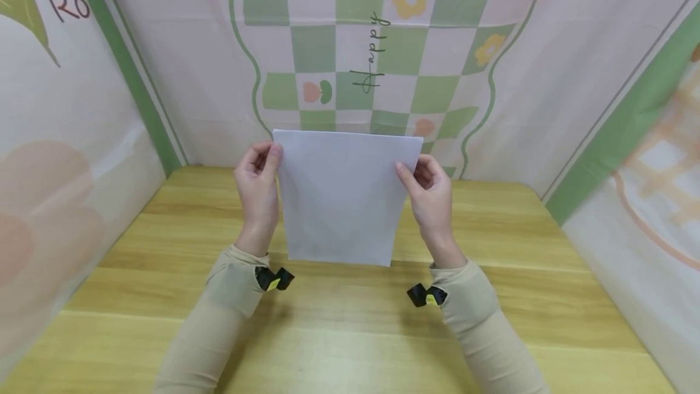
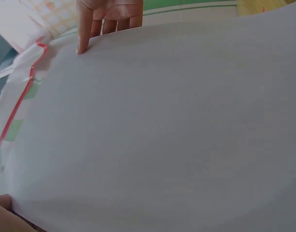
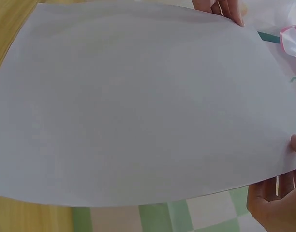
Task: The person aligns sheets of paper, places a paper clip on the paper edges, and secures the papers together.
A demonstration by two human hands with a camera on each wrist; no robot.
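Observation:
A plain white sheet of paper [image 1: 341, 199] is held up above the wooden table, its top edge tilted away. My left hand [image 1: 259, 181] pinches it near the upper left corner, thumb on the near face. On the other side my right hand [image 1: 434, 196] pinches the right edge a little below the top corner, its fingers behind the sheet. The paper [image 2: 162, 121] fills most of the left wrist view, with the right hand [image 2: 109, 17] at its far edge. In the right wrist view, the right hand [image 3: 278, 198] grips the edge at the lower right.
Beneath the sheet lies a wooden tabletop [image 1: 350, 333]. A fabric backdrop [image 1: 191, 47] with green checks, flowers and lettering hangs behind and at both sides. Each sleeved wrist carries a small black camera [image 1: 274, 279].

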